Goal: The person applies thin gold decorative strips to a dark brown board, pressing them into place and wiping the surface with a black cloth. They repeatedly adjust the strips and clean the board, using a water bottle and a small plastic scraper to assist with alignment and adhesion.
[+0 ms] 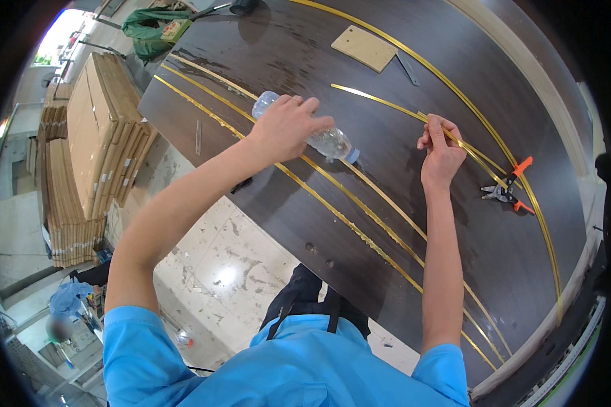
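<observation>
My left hand (285,130) is wrapped round a transparent plastic water bottle (334,144). The bottle is tilted, its blue cap end pointing down to the right, low over the dark tabletop. My right hand (442,161) pinches thin gold trim strips (380,100) between thumb and fingers; their ends stick out on both sides of the hand. Below the bottle, several long narrow strips (349,224) run diagonally across the table, some with ragged gold edges. Right of my right hand lies a hand tool with orange handles (502,190), by the strips.
A dark tabletop (299,57) bears a tan rectangular board (364,49), a metal strip (407,68) and a long curved gold strip (468,102). Stacked brown panels (105,129) stand on the floor at left. A green bag (146,32) sits beyond the far left corner.
</observation>
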### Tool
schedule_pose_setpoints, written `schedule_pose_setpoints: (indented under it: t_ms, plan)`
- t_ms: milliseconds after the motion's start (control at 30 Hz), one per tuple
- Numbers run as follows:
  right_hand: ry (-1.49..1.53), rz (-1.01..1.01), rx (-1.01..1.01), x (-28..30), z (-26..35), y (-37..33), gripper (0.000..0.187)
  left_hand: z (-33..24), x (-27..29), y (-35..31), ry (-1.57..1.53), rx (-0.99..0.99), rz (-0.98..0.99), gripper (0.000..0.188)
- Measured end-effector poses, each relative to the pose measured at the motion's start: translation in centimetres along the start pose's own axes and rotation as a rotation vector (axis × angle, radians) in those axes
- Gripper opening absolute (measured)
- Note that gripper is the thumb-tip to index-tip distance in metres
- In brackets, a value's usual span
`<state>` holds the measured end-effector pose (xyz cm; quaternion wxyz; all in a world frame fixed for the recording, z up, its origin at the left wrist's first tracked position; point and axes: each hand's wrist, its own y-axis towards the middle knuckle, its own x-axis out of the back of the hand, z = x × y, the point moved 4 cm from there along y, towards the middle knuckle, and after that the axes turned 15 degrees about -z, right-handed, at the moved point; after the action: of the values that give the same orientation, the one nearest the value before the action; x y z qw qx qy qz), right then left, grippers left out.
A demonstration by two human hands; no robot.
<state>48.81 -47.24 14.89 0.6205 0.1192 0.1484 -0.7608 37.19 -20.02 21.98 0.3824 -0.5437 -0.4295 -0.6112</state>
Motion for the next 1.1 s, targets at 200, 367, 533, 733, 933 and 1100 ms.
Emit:
schedule_pose_setpoints:
  t_ms: [200, 367, 533, 733, 933, 1100]
  plan:
    - [-0.091, 0.027, -0.044, -1.8, -1.3, -0.7, 0.018, 7.6, -0.7, -0.3, -0.525, 0.497, -0.258, 0.064]
    - [-0.332, 0.331, -0.069, -7.1, -5.3, -3.1, 0.016, 15.4, -1.8, 1.0, -0.853, 0.769, -0.493, 0.061]
    - [-0.655, 0.615, -0.05, -13.7, -10.7, -6.0, 0.019, 20.4, -5.0, 4.1, -1.052, 0.864, -0.738, 0.072]
    - [-0.652, 0.745, -0.007, -19.8, -13.7, -6.0, 0.018, 22.3, -7.9, 5.0, -1.011, 0.907, -0.674, 0.086]
    - [-0.637, 0.878, 0.131, -22.6, -14.4, -6.5, 0.018, 20.1, -5.6, 0.7, -0.712, 0.965, -0.713, 0.074]
    - [-0.657, 0.961, 0.26, -22.4, -13.8, -6.6, 0.014, 12.9, -3.3, -10.6, -0.674, 1.016, -0.844, 0.039]
